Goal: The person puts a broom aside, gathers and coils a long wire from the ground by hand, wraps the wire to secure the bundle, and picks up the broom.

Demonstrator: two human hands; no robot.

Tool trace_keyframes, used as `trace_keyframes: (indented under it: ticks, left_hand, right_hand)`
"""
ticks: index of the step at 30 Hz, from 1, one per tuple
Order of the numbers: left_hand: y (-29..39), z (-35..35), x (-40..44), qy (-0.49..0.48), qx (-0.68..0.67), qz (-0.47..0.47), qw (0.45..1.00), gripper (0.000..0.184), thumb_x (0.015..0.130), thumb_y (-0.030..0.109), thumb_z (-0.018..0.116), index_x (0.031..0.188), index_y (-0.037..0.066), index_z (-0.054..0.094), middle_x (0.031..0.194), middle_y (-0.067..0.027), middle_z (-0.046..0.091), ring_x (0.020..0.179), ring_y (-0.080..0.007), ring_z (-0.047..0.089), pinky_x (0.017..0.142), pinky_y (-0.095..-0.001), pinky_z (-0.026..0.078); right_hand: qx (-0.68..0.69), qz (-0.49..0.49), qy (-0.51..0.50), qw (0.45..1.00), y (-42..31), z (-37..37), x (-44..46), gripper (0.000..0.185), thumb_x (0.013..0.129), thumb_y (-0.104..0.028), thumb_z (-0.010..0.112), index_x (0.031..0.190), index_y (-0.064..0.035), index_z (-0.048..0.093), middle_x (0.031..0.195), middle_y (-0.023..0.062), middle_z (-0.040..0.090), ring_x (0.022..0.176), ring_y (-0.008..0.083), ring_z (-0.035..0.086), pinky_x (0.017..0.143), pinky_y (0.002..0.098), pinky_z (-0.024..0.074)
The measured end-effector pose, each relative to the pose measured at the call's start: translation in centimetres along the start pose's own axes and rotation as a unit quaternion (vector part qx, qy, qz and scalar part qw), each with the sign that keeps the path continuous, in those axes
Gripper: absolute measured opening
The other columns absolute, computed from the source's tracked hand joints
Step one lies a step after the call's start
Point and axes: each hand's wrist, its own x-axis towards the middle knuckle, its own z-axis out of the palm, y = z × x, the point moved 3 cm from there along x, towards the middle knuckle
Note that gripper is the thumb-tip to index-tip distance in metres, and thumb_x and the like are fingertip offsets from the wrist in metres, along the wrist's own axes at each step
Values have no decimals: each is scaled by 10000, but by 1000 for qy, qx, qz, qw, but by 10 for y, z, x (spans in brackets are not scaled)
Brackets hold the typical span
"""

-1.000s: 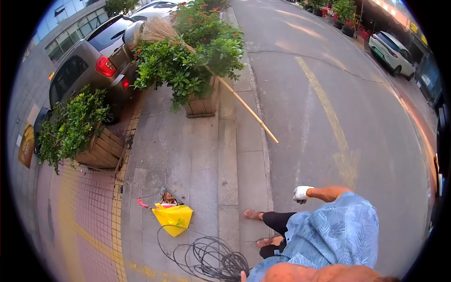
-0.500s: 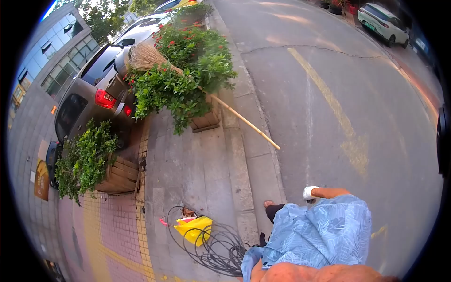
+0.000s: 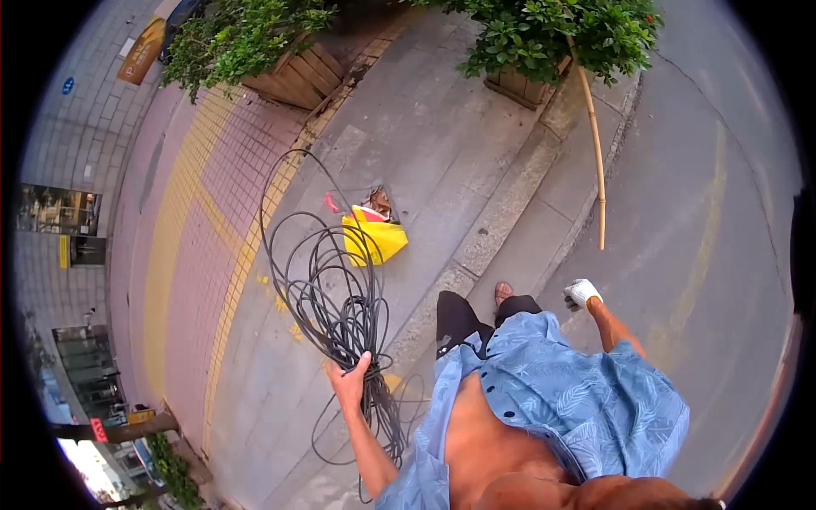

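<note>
My left hand (image 3: 348, 382) is bare and closed around a bundle of thin black cable (image 3: 353, 327), thumb on top. The loose loops fan out forward over the pavement, and other strands hang down beside my arm. My right hand (image 3: 581, 294) wears a white glove and hangs by my side over the road, fingers curled, with nothing visible in them. Behind the cable loops a yellow plastic bag (image 3: 387, 242) lies on the pavement with brown and red scraps (image 3: 376, 206) at its top.
A bamboo pole (image 3: 593, 136) leans out from a leafy shrub (image 3: 552, 38) in a wooden planter (image 3: 518, 87). Another wooden planter (image 3: 297, 76) stands at upper left. A stone kerb (image 3: 510, 200) separates pavement from road (image 3: 680, 255). My foot (image 3: 503, 291) is beside it.
My view has swung down and to the left. The left hand, out of sight before, now shows gripping the cable, which is raised and bunched. The broom's bristles have left the view.
</note>
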Motion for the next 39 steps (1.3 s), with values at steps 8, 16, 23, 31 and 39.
trace_keyframes:
  ticks: [8,16,23,31,39]
  left_hand:
    - [53,-46,141,-51,-56,63,995,560,838,211,922,1281,-20,669,1313,-100,558,1182,-236,591,1070,-380,470]
    - [124,78,425,-257,-124,59,957,454,887,344,911,1122,-16,769,1076,-57,765,858,-151,697,828,-331,567]
    - [97,157,586,-282,-150,-75,945,526,890,388,919,1221,6,773,1094,-58,790,958,-151,726,895,-332,578]
    - [28,212,679,-301,-100,-127,940,764,870,531,908,1354,-26,707,1269,-81,752,1130,-188,692,1048,-355,508]
    - [10,234,698,-325,-146,-179,917,913,902,573,850,1516,-40,568,1473,-130,639,1323,-248,601,1151,-392,449]
  right_hand:
    - [-40,60,-47,996,-19,54,44,197,982,-169,657,1129,-39,636,821,127,697,640,300,715,567,456,604]
    - [16,99,-17,995,-129,127,22,239,1003,-205,710,1149,-18,678,849,118,721,678,247,714,595,413,614]
    - [8,161,14,987,-211,159,-4,264,1033,-228,702,1198,-22,712,934,132,761,740,268,753,643,422,652]
    - [-8,225,16,974,-255,185,-14,309,1042,-254,710,1203,10,715,966,141,768,733,246,757,665,393,661]
    - [29,196,28,980,-289,185,4,325,1027,-261,715,1187,21,717,969,141,774,750,241,761,680,390,664]
